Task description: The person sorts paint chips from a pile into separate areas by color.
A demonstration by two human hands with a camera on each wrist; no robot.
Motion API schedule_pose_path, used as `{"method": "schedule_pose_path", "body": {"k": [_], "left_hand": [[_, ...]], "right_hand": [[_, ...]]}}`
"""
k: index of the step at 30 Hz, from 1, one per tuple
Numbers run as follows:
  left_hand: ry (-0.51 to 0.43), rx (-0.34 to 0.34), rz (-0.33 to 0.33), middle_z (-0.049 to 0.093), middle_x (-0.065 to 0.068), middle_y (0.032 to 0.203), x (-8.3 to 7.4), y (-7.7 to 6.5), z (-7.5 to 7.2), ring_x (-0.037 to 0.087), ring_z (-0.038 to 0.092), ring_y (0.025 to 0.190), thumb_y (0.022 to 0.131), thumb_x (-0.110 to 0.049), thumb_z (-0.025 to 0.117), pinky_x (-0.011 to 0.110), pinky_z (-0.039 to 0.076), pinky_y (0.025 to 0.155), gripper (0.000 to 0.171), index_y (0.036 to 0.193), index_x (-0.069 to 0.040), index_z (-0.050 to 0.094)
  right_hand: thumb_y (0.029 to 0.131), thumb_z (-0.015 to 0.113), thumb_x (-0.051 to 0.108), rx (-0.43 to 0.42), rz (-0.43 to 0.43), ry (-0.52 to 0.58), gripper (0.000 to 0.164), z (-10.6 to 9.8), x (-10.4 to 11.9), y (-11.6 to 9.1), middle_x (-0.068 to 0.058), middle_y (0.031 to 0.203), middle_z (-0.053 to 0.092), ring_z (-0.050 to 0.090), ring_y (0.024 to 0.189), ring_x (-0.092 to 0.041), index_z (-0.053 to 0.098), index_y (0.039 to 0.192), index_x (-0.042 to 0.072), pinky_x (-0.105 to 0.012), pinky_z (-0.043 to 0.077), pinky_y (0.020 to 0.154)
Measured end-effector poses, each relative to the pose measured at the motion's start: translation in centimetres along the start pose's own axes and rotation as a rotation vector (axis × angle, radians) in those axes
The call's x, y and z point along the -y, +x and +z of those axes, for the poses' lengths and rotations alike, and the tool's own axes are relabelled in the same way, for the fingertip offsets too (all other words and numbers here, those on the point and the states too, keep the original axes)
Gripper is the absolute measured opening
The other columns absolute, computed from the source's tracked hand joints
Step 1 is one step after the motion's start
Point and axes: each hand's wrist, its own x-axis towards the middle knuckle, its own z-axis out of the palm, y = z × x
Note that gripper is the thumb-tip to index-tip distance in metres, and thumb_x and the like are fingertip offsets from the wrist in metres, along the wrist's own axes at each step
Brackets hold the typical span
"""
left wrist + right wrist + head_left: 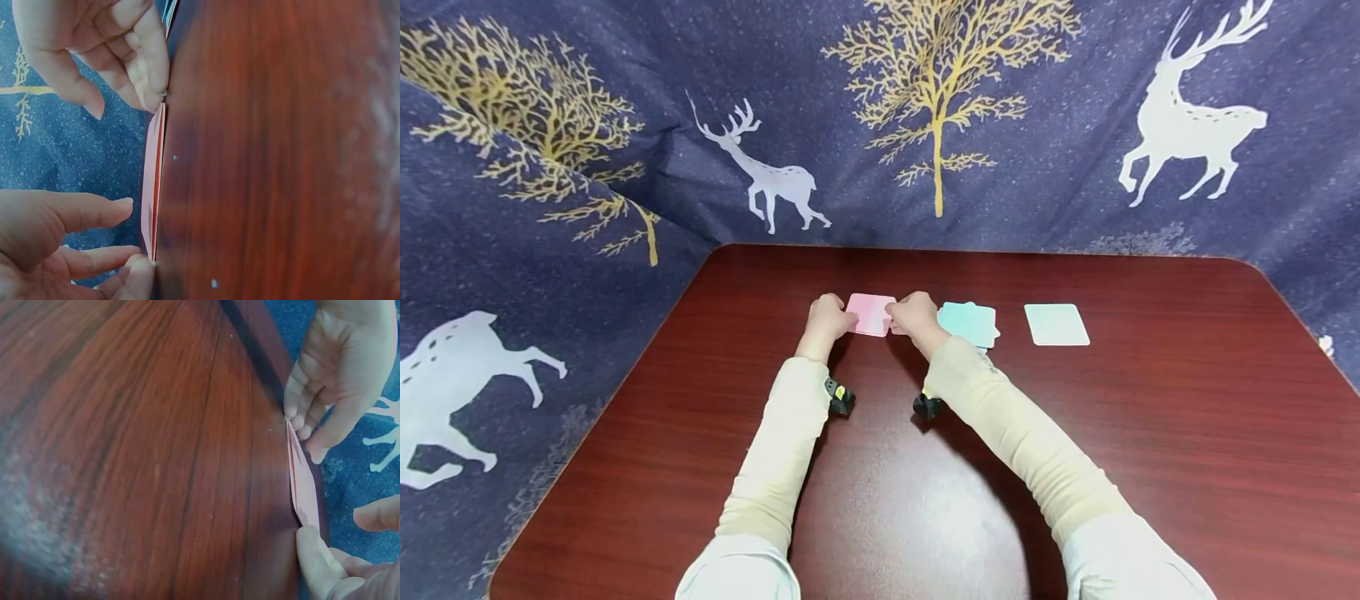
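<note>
Head view: left hand (827,318) at 9 o'clock, right hand (916,314) at 3 o'clock of the pink cards (871,314), which lie toward 12 o'clock on the table (685,400).
Step looks like squaring edges; next move probably calls for light, even pressure from both ends. Grip: both loose, fingertips at card ends, thumbs clear, nothing clamped. Count: 2 hands; pink cards at least 2, exact number hidden; 1 turquoise pile (967,323) at 3 o'clock past right hand, several overlapping, can't count; 1 pale card (1057,324) farther out.
</note>
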Motion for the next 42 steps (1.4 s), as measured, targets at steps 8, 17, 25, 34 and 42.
{"method": "schedule_pose_path", "body": {"k": [8,17,25,34,42], "left_hand": [[0.012,-0.01,-0.039,0.066,0.018,0.103,0.1,-0.5,0.1,0.034,0.057,0.104,0.082,-0.015,0.061,0.039,0.049,0.089,0.025,0.098,0.004,0.064],[-0.101,-0.114,0.0,0.067,0.019,0.107,-1.0,-0.7,-0.9,0.037,0.058,0.108,0.085,-0.018,0.06,0.041,0.046,0.094,0.027,0.102,0.002,0.066],[-0.142,-0.09,0.109,0.068,0.018,0.106,-4.0,-1.1,-0.7,0.035,0.059,0.108,0.086,-0.02,0.065,0.04,0.046,0.094,0.03,0.105,0.003,0.065],[-0.2,-0.065,0.234,0.069,0.017,0.106,-7.8,-0.9,1.0,0.028,0.063,0.102,0.088,-0.017,0.064,0.036,0.048,0.092,0.032,0.114,0.002,0.061],[-0.187,0.009,0.252,0.068,0.016,0.105,-9.6,-1.5,2.9,0.027,0.063,0.101,0.088,-0.018,0.064,0.037,0.05,0.09,0.032,0.113,0.001,0.061]], "right_hand": [[0.089,0.059,0.011,0.01,-0.009,0.022,0.027,-0.1,-0.2,0.2,-0.023,0.091,0.069,0.065,0.064,-0.014,0.063,0.104,-0.011,-0.026,0.058,0.066],[0.092,0.059,0.014,0.083,-0.02,0.079,0.034,-1.8,0.6,0.2,-0.02,0.092,0.064,0.065,0.073,-0.02,0.058,0.114,-0.011,-0.027,0.057,0.072],[0.092,0.06,0.018,0.064,0.003,0.003,0.039,-5.1,1.7,-0.7,-0.025,0.115,0.063,0.065,0.099,-0.03,0.056,0.121,-0.007,-0.027,0.056,0.079],[0.094,0.056,0.017,0.046,0.032,-0.001,0.042,-9.4,1.7,-1.8,-0.026,0.122,0.058,0.06,0.109,-0.034,0.051,0.127,-0.008,-0.037,0.051,0.093],[0.096,0.054,0.02,0.044,0.034,-0.049,0.043,-11.6,0.7,-2.0,-0.025,0.124,0.057,0.058,0.112,-0.034,0.05,0.129,-0.008,-0.038,0.05,0.095]]}}
